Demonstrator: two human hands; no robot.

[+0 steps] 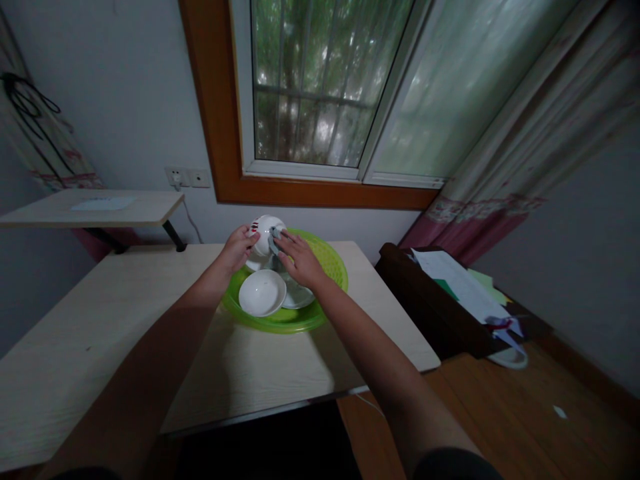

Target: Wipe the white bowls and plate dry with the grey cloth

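My left hand (240,248) grips the rim of a white bowl (264,230) with a dark red pattern, tilted so its outer side faces up. Against that bowl my right hand (299,257) presses a grey cloth (273,239), fingers bent over it. Both hands are above a round green plastic basket (285,325). Inside the basket a white bowl (263,293) lies at the front left, with its hollow up. Beside it is a white plate (299,297), partly covered by my right hand and the bowl. More white dishware shows under the held bowl, mostly hidden.
The basket stands on a pale wooden table (200,373). A raised shelf (95,208) on black legs is at the back left. Behind are a wall socket (187,177) and a window (320,87). Right of the table, papers (460,287) lie on a dark brown piece of furniture (425,307).
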